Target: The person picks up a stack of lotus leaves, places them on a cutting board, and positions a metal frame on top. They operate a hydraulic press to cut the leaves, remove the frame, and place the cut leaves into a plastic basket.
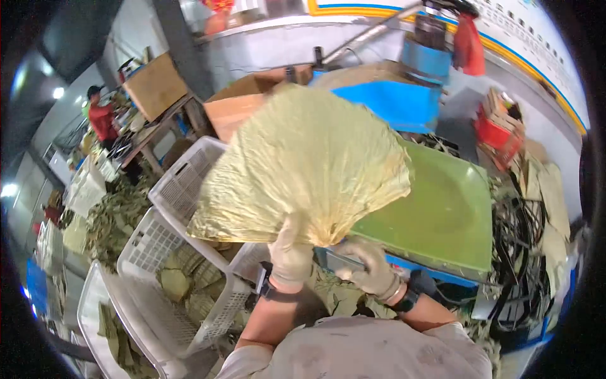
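Observation:
A large dried leaf (309, 158), yellow-green and folded into a fan shape like a lotus leaf, spreads out in front of me. My left hand (291, 256), in a pale glove, is closed on its lower edge with the thumb lying over the top. The leaf's gathered point (327, 239) lies between my two hands. My right hand (372, 273), gloved too, is closed just below and to the right of that point. From its fingers sticks out a flat grey thing (341, 260), whose kind I cannot tell.
A green tray (435, 211) lies right of the leaf, with black straps (521, 252) beyond. White plastic crates (148, 297) with dried leaves stand at left. Behind are a cardboard box (237, 104) and a blue machine (426, 60). A person (102, 120) stands far left.

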`<move>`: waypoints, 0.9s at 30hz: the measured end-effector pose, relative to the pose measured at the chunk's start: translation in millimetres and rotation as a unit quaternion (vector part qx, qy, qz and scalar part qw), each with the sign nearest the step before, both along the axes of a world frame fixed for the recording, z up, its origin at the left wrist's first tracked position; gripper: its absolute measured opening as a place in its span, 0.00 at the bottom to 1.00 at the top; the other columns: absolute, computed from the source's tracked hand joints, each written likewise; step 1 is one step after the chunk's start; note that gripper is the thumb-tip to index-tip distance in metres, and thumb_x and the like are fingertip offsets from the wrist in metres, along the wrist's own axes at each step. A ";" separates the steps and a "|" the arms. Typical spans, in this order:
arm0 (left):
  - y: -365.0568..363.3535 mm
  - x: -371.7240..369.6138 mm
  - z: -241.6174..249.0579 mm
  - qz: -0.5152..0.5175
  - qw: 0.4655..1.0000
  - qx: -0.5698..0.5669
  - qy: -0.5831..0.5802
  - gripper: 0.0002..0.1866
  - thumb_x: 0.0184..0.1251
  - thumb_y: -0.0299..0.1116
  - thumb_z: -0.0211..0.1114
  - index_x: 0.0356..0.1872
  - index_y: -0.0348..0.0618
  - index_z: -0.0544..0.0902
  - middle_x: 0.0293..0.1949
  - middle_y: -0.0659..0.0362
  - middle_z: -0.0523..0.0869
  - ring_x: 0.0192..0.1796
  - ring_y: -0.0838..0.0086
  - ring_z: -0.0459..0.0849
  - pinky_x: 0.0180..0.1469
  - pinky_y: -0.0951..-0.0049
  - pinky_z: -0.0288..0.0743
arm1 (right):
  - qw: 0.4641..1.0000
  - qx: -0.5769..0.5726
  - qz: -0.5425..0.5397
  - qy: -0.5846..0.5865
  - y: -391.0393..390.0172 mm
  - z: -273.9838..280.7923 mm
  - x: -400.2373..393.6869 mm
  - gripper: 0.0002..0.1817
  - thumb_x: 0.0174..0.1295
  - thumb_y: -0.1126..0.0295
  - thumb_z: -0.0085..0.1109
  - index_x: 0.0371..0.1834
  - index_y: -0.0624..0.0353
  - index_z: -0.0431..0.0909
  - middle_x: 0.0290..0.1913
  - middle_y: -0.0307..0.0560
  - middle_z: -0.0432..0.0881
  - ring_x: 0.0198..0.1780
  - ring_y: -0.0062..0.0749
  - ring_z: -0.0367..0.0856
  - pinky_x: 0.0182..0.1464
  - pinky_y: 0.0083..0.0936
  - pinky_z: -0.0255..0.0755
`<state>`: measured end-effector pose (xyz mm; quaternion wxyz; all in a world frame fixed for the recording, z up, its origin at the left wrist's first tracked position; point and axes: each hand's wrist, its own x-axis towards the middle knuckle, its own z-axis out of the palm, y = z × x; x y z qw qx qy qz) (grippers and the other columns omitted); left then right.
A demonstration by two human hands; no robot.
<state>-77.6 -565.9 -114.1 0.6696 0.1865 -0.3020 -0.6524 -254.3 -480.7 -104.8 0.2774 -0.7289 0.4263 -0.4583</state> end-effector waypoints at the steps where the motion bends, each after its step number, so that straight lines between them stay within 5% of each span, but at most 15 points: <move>1: 4.1 -8.5 0.8 0.006 1.000 -0.024 -0.016 0.14 0.77 0.30 0.60 0.57 0.33 0.82 0.55 0.56 0.84 0.54 0.70 0.83 0.60 0.66 0.77 | 0.977 0.100 0.041 -0.182 -2.6 -22.3 -0.1 0.30 0.66 0.51 0.66 0.64 0.60 0.76 0.58 0.50 0.81 0.57 0.47 0.81 0.61 0.44 0.75; 2: 5.4 -15.7 -4.4 -0.003 1.000 -0.025 -0.001 0.15 0.76 0.29 0.61 0.58 0.34 0.81 0.55 0.54 0.84 0.56 0.68 0.83 0.61 0.64 0.77 | 0.976 0.097 0.025 -0.191 -2.7 -25.9 -3.3 0.30 0.66 0.51 0.66 0.64 0.60 0.76 0.58 0.50 0.81 0.57 0.47 0.81 0.61 0.44 0.75; 4: 5.8 -20.0 -20.6 -0.024 0.999 -0.025 0.013 0.16 0.74 0.28 0.61 0.60 0.34 0.80 0.56 0.53 0.84 0.57 0.66 0.82 0.63 0.61 0.76 | 0.771 0.141 0.104 -0.613 -12.1 -19.3 -15.0 0.38 0.66 0.47 0.64 0.73 0.59 0.67 0.64 0.47 0.79 0.61 0.43 0.80 0.65 0.41 0.74; 6: 4.1 -20.8 -31.9 -0.054 0.994 -0.079 -0.047 0.18 0.74 0.26 0.60 0.63 0.34 0.77 0.56 0.52 0.84 0.58 0.63 0.83 0.64 0.60 0.76 | 0.777 0.094 0.096 -0.615 -20.1 -9.1 -40.5 0.38 0.68 0.48 0.60 0.75 0.58 0.64 0.67 0.46 0.77 0.64 0.41 0.78 0.68 0.42 0.72; 9: -2.6 -35.4 -15.2 -0.078 0.984 -0.131 -0.096 0.20 0.74 0.25 0.58 0.64 0.33 0.75 0.56 0.51 0.84 0.57 0.62 0.84 0.65 0.61 0.77 | 0.794 0.233 -0.129 -0.547 -18.6 8.3 -90.5 0.34 0.72 0.50 0.54 0.76 0.57 0.64 0.71 0.47 0.76 0.69 0.39 0.75 0.73 0.44 0.66; 10: -8.5 -40.2 -14.9 -0.077 0.981 -0.147 -0.101 0.20 0.75 0.25 0.58 0.65 0.34 0.74 0.56 0.51 0.84 0.57 0.62 0.84 0.65 0.61 0.77 | 0.747 0.159 0.132 -0.632 -36.0 -19.5 -119.6 0.34 0.73 0.49 0.54 0.76 0.56 0.65 0.71 0.47 0.76 0.70 0.39 0.74 0.73 0.45 0.65; 12: -20.7 -50.1 -14.6 -0.075 0.975 -0.177 -0.110 0.20 0.75 0.25 0.57 0.65 0.36 0.74 0.55 0.51 0.85 0.56 0.62 0.84 0.64 0.63 0.77 | 0.633 0.087 0.390 -0.663 -44.0 -36.5 -144.2 0.33 0.73 0.49 0.53 0.76 0.55 0.65 0.71 0.47 0.76 0.71 0.39 0.73 0.73 0.46 0.65; 13: -25.8 -50.0 -27.1 -0.117 0.980 -0.148 -0.059 0.20 0.75 0.31 0.58 0.64 0.34 0.75 0.58 0.51 0.84 0.59 0.61 0.83 0.66 0.62 0.76 | 0.667 0.086 0.223 -0.706 -34.4 -39.8 -148.1 0.32 0.74 0.49 0.53 0.76 0.55 0.66 0.70 0.48 0.77 0.70 0.40 0.74 0.71 0.46 0.67; 15: -17.9 -59.7 -17.7 -0.144 0.984 -0.104 0.018 0.22 0.76 0.38 0.59 0.63 0.32 0.77 0.60 0.50 0.83 0.61 0.61 0.82 0.65 0.61 0.75 | 0.709 0.079 0.076 -0.697 -11.1 17.8 -120.8 0.31 0.76 0.49 0.51 0.75 0.55 0.66 0.71 0.48 0.76 0.71 0.43 0.74 0.70 0.46 0.71; 18: -8.0 -81.9 -10.4 -0.086 0.990 -0.105 0.031 0.21 0.75 0.38 0.59 0.60 0.32 0.77 0.55 0.51 0.84 0.58 0.64 0.84 0.58 0.62 0.79 | 0.775 0.038 -0.034 -0.630 -8.7 -15.7 -131.1 0.31 0.77 0.50 0.52 0.75 0.59 0.67 0.71 0.48 0.77 0.71 0.44 0.74 0.71 0.48 0.69; 19: -19.2 -79.4 -6.5 0.063 0.933 -0.232 -0.267 0.18 0.69 0.26 0.50 0.57 0.36 0.80 0.47 0.54 0.86 0.52 0.62 0.82 0.57 0.57 0.77 | 0.769 0.057 -0.090 -0.631 -11.1 -18.6 -131.9 0.31 0.75 0.51 0.55 0.73 0.61 0.69 0.69 0.48 0.78 0.69 0.44 0.76 0.71 0.49 0.70; 23: -27.7 -92.8 2.0 -0.067 0.982 -0.113 -0.134 0.16 0.68 0.27 0.52 0.51 0.34 0.83 0.47 0.51 0.87 0.54 0.60 0.83 0.58 0.58 0.77 | 0.788 0.006 -0.079 -0.611 -7.8 -17.3 -148.9 0.31 0.74 0.54 0.59 0.72 0.63 0.70 0.67 0.48 0.80 0.67 0.43 0.78 0.69 0.48 0.72; 27: -43.5 -99.4 -27.3 -0.071 0.987 -0.091 -0.110 0.11 0.64 0.25 0.56 0.43 0.35 0.84 0.47 0.53 0.87 0.51 0.64 0.85 0.56 0.63 0.79 | 0.758 -0.013 -0.101 -0.645 1.1 -34.5 -158.6 0.29 0.72 0.54 0.62 0.68 0.63 0.73 0.65 0.50 0.81 0.64 0.42 0.80 0.68 0.45 0.73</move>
